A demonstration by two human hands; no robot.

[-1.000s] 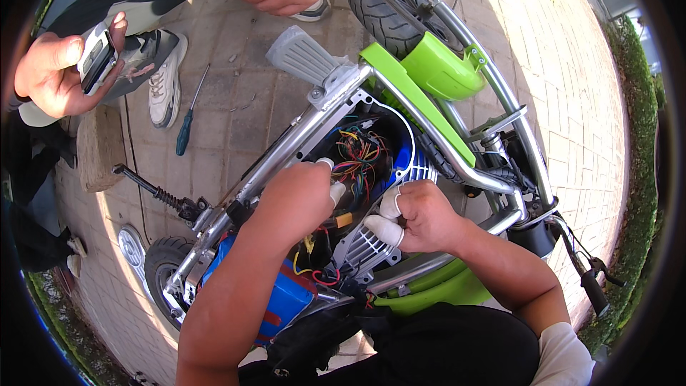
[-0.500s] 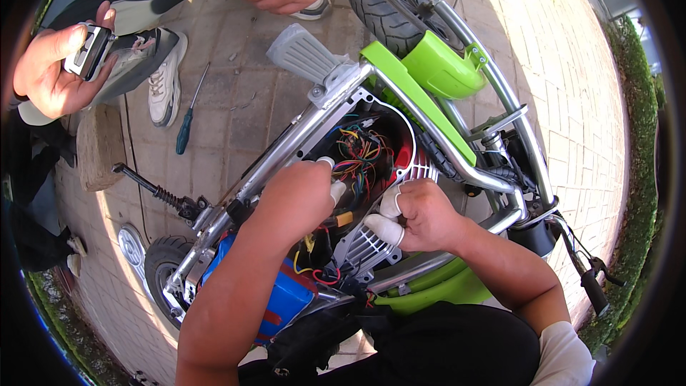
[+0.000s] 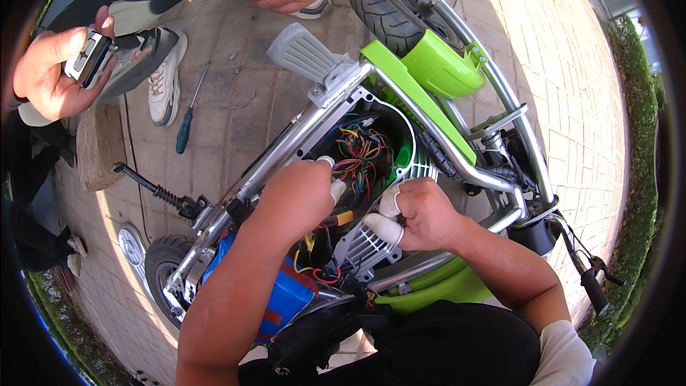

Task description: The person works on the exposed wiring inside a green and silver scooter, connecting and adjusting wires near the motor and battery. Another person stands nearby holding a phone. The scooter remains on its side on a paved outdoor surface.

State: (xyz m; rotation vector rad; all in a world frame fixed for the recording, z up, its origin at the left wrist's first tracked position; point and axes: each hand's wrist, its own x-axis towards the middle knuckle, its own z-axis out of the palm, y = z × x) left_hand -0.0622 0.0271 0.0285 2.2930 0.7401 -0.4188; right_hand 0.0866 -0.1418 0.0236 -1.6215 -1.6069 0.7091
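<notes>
A scooter with a green and silver frame lies on its side before me. My left hand is closed over the near left side of its open body, white covers on its fingertips; whatever it grips is hidden. Just beside it, a tangle of coloured wires fills the cavity. My right hand, also with white fingertip covers, is curled in at the right edge of a pale ribbed casing. I cannot make out what is between its fingers. A green glow shows on the cavity's inner wall.
Against the frame's rear sits a blue battery pack. A screwdriver lies on the paving at left. Across from me, another person's hand holds a small black-and-silver device. A wooden block and kickstand are also left.
The light inside the cavity has turned from red to green. The other person's hand with the device has tilted slightly. Both my hands have stayed in place.
</notes>
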